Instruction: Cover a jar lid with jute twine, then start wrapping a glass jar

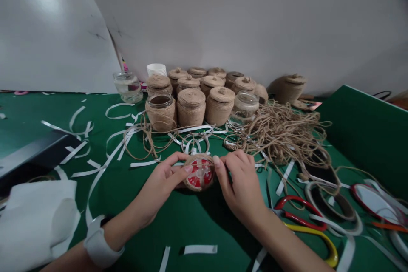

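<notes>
Low over the green table, my left hand point(168, 174) grips a small round jar lid point(200, 173), thumb across its face. The lid's face is red with a clear strip crossing it, and jute twine goes round its rim. At the rim's right edge, my right hand point(240, 178) has thumb and forefinger drawn together; whether a strand of twine is between them cannot be made out. Behind the lid lie loops of white tape point(195, 140). A jute-wrapped open jar point(161, 114) stands farther back, with loose twine in front of it.
Several jute-wrapped lidded jars point(219, 108) stand along the back wall, with glass jars point(128, 87) and white cups point(156, 69). To the right are tangled twine point(283, 136), red-handled scissors point(299, 211), yellow-handled scissors point(330, 246) and a tape roll point(339, 206). White cloth point(35, 225) lies left.
</notes>
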Motion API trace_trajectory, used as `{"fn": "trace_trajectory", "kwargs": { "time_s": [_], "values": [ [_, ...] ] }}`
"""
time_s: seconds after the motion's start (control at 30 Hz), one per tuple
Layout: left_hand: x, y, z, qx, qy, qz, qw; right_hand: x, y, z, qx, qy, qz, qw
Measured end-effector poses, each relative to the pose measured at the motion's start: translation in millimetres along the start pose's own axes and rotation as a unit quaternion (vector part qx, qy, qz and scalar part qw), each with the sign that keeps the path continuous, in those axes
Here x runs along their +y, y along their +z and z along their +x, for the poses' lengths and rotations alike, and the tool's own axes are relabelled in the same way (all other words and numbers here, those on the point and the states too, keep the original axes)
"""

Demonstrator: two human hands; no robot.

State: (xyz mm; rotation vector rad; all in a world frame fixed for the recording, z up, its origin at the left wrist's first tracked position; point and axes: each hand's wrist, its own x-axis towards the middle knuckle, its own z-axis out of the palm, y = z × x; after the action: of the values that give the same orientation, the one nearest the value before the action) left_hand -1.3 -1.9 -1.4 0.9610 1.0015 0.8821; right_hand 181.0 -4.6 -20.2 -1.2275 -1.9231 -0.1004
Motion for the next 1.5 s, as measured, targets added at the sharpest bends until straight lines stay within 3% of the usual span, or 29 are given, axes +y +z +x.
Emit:
{"fn": "trace_trajectory", "kwargs": {
  "time_s": [0.43, 0.63, 0.83, 1.5],
  "values": [
    [1.1, 0.8, -1.9, -0.029, -0.027, 0.020, 0.999, -0.1, 0.1, -1.0, -0.002, 0.015, 0.008, 1.000],
    [1.6, 0.8, -1.4, -0.018, -0.017, -0.004, 1.000, -3.4, -5.5, -0.5, 0.037, 0.054, -0.010, 0.998],
    [-0.1, -1.2, 0.4, -0.003, -0.012, -0.008, 1.000, -1.1, -4.0, -0.4, -0.003, 0.032, 0.006, 0.999],
    [1.0, 1.4, -1.4, -0.009, -0.004, 0.002, 1.000, -5.9, 1.5, -2.1, 0.026, 0.018, 0.027, 0.999]
  ]
}}
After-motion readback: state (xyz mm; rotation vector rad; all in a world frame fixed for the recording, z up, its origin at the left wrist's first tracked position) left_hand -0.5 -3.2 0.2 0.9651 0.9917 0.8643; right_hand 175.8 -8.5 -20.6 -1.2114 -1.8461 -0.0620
